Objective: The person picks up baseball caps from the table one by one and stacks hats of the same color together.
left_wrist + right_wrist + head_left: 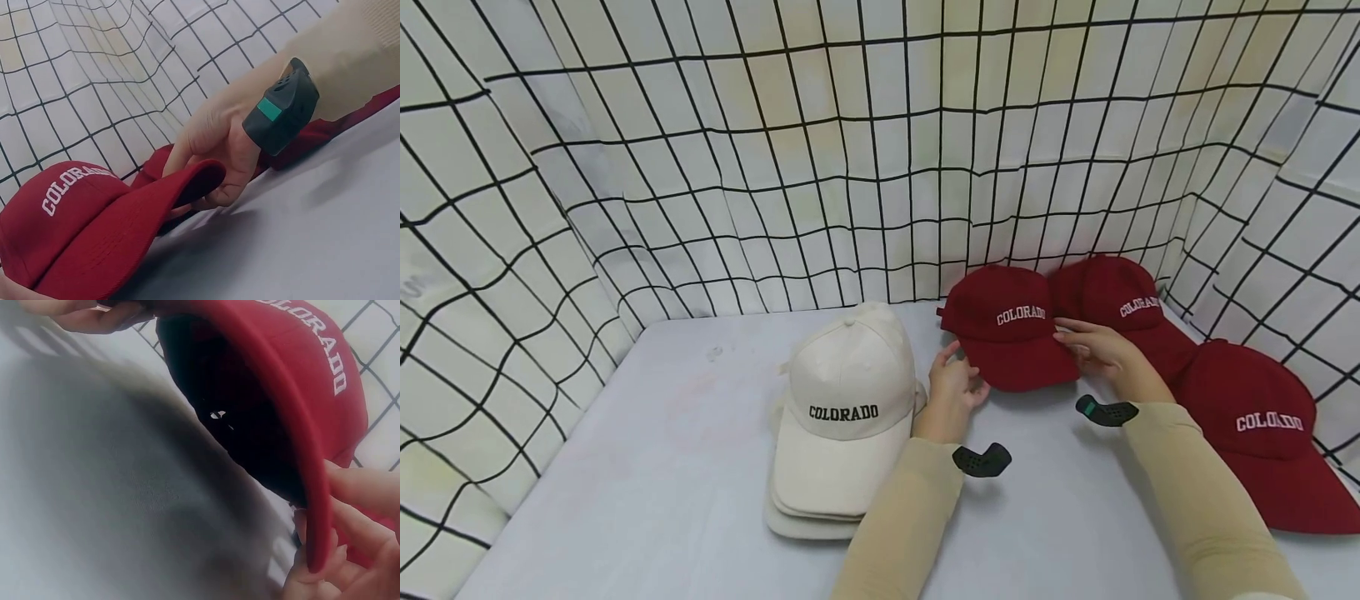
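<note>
Between my two hands is a dark red baseball cap (1009,329) with white COLORADO lettering, its brim facing me. My left hand (951,390) holds the cap at the left side of its brim; in the right wrist view, that hand's fingers (103,320) are partly cut off. My right hand (1108,358) pinches the brim's right side, thumb and fingers on either face of it in the right wrist view. The brim (134,219) stands off the white table, with a shadow beneath. The cap's dark inside (219,394) shows from below.
Left of my hands lies a stack of cream baseball caps (850,375) with black COLORADO lettering. Two more red caps sit at the right, one behind (1105,292) and one nearer (1255,408). White walls with black grid netting (880,150) enclose the table (662,467).
</note>
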